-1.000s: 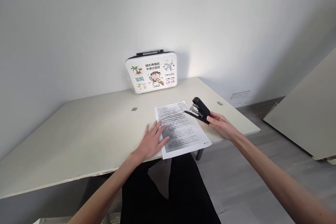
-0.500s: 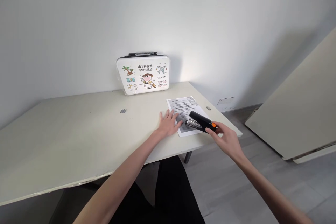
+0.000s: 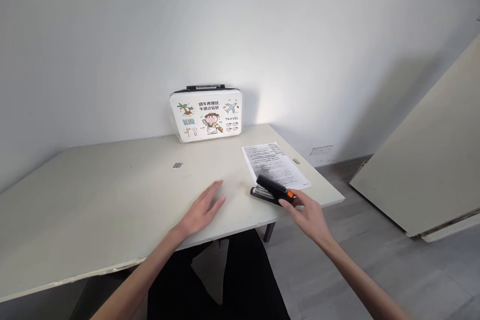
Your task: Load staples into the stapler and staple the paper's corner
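Observation:
My right hand (image 3: 308,214) grips the rear end of a black stapler (image 3: 273,191) with an orange part near its back. The stapler's jaws are apart and its front points left, over the near edge of a printed sheet of paper (image 3: 275,166). That paper lies flat on the right part of the table. My left hand (image 3: 202,209) holds nothing; its fingers are stretched out and the thumb is spread, low over the table near the front edge, to the left of the stapler.
A white cartoon-printed case (image 3: 207,115) with a black handle stands against the wall at the back of the white table (image 3: 112,200). Small grey strips, apparently staples (image 3: 177,165), lie left of centre. Another small grey strip (image 3: 296,161) lies right of the paper. A light panel (image 3: 420,160) leans at right.
My left hand has come off the paper and moved left and toward me. My right hand has brought the stapler left and nearer, uncovering more of the sheet.

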Motion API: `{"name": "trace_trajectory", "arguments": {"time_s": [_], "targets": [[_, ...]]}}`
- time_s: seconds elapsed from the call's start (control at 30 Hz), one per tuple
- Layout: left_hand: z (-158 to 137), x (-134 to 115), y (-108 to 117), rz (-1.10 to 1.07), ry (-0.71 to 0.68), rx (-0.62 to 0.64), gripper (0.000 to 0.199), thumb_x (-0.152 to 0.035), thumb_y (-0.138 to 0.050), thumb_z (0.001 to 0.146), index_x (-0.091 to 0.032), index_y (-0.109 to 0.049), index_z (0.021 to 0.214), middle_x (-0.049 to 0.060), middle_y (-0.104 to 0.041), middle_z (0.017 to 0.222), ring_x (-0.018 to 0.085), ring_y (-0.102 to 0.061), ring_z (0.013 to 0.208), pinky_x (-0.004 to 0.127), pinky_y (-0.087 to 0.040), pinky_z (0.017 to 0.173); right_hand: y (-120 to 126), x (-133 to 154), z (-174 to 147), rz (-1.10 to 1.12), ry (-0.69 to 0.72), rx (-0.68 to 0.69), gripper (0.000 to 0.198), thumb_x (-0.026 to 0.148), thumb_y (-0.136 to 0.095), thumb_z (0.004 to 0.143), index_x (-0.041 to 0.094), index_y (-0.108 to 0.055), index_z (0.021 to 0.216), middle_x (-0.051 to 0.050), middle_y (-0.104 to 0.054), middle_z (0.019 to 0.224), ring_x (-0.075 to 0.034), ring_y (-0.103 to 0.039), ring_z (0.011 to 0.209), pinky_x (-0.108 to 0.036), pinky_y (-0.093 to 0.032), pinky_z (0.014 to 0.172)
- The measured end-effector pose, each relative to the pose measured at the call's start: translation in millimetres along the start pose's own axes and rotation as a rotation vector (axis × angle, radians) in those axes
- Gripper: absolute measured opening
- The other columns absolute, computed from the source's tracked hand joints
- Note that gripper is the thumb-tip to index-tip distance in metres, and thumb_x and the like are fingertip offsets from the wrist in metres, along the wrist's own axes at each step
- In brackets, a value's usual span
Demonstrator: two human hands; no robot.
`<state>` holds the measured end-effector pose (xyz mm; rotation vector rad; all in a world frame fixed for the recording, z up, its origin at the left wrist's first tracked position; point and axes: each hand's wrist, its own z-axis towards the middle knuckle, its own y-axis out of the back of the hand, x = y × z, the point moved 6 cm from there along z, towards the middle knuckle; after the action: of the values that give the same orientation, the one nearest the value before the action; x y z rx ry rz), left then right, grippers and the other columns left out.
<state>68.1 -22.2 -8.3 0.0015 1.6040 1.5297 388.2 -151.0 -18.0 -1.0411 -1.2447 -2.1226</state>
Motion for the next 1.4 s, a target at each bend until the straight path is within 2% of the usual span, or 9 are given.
{"name": "trace_trajectory", "arguments": {"time_s": [0.07,0.2,0.3,0.47,0.6,0.77,0.97,1.2,1.4], "targets": [[-30.0,20.6,30.4,-0.031,0.029,-0.054,0.064,-0.063,-0.049,0.103,-0.035,-0.043,0.160,0.003,-0.045,0.166,0.029,-0.043,0.153,0.049,-0.034,0.127,-26.9,19.3,5.7,0.061,0.020,0.064,0.048,0.066,-0.067,0.089,0.025,-0.070,0.114,-0.009,-0.079,0.103,-0.030,-0.073,0.085,-0.041,-0.058,0.077],[-64.7,53.6,73.6,-0.300,0.187,-0.310,0.056,-0.061,-0.049,0.103,-0.028,-0.051,0.148,0.009,-0.057,0.157,0.029,-0.052,0.147,0.049,-0.042,0.123,-88.7,65.3,15.6,0.149,0.072,0.200,0.042,0.059,-0.068,0.088,0.026,-0.071,0.113,-0.008,-0.079,0.102,-0.029,-0.073,0.085,-0.042,-0.057,0.079],[-73.7,61.8,78.5,-0.424,0.237,-0.427,0.050,-0.058,-0.051,0.103,-0.025,-0.054,0.139,0.012,-0.063,0.150,0.027,-0.055,0.144,0.049,-0.041,0.123,-132.0,93.9,21.1,0.174,0.121,0.289,0.038,0.056,-0.069,0.088,0.025,-0.072,0.110,-0.007,-0.078,0.096,-0.028,-0.071,0.083,-0.041,-0.056,0.078],[-75.3,60.6,66.9,-0.422,0.192,-0.406,0.046,-0.055,-0.052,0.102,-0.024,-0.055,0.135,0.012,-0.062,0.150,0.027,-0.056,0.143,0.047,-0.044,0.122,-177.3,110.9,27.9,0.250,0.151,0.372,0.039,0.056,-0.070,0.087,0.024,-0.072,0.111,-0.005,-0.075,0.094,-0.024,-0.069,0.080,-0.037,-0.055,0.076],[-79.1,65.6,65.2,-0.426,0.197,-0.432,0.045,-0.054,-0.053,0.102,-0.024,-0.056,0.135,0.012,-0.063,0.149,0.027,-0.058,0.141,0.047,-0.046,0.120,-183.0,111.3,27.1,0.242,0.162,0.395,0.047,0.063,-0.065,0.090,0.023,-0.071,0.113,-0.005,-0.074,0.091,-0.023,-0.067,0.078,-0.035,-0.054,0.074],[-80.6,72.0,64.7,-0.420,0.233,-0.458,0.048,-0.056,-0.054,0.101,-0.024,-0.055,0.136,0.014,-0.061,0.149,0.029,-0.060,0.138,0.048,-0.051,0.115,-180.8,109.4,27.2,0.336,0.135,0.407,0.052,0.065,-0.041,0.102,0.025,-0.070,0.117,-0.006,-0.074,0.108,-0.021,-0.069,0.081,-0.036,-0.054,0.085],[-83.7,73.6,71.6,-0.421,0.276,-0.576,0.044,-0.056,-0.055,0.100,-0.023,-0.057,0.130,0.013,-0.059,0.149,0.030,-0.060,0.138,0.047,-0.050,0.114,-188.3,102.1,34.7,0.325,0.142,0.411,0.049,0.063,-0.044,0.100,0.024,-0.072,0.113,-0.006,-0.074,0.103,-0.022,-0.068,0.081,-0.035,-0.054,0.082],[-89.1,71.0,78.6,-0.539,0.351,-0.622,0.042,-0.057,-0.056,0.102,-0.023,-0.061,0.127,0.012,-0.066,0.142,0.029,-0.060,0.137,0.048,-0.045,0.118,-186.5,104.9,31.4,0.331,0.147,0.395,0.047,0.060,-0.043,0.102,0.024,-0.071,0.115,-0.006,-0.074,0.102,-0.022,-0.068,0.080,-0.035,-0.053,0.082],[-89.2,77.1,75.7,-0.749,0.359,-0.676,0.034,-0.049,-0.062,0.102,-0.022,-0.067,0.123,0.012,-0.068,0.139,0.028,-0.061,0.136,0.041,-0.040,0.121,-186.9,114.0,28.4,0.166,0.233,0.376,0.038,0.050,-0.071,0.089,0.023,-0.071,0.115,-0.005,-0.075,0.102,-0.023,-0.068,0.083,-0.036,-0.053,0.079]]}}
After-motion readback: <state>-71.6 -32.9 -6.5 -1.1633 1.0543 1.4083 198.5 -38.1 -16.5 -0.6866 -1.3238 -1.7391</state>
